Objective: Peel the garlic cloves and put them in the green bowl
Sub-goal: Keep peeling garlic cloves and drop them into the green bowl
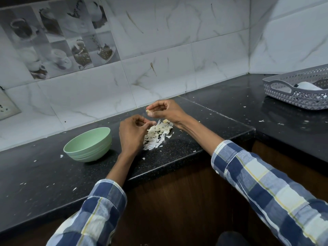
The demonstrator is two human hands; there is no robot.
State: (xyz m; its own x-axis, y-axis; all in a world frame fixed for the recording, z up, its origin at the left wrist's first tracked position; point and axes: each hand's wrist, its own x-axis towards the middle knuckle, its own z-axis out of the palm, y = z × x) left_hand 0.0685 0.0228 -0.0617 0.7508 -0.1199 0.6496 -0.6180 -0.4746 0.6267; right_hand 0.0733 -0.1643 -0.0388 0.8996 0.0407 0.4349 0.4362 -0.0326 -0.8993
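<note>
hands: 2 (132, 134) (166, 110) | green bowl (88, 145): 1 | peel pile (157, 134): 1 | grey basket (300, 89): 1 | held clove (147, 111): 1
</note>
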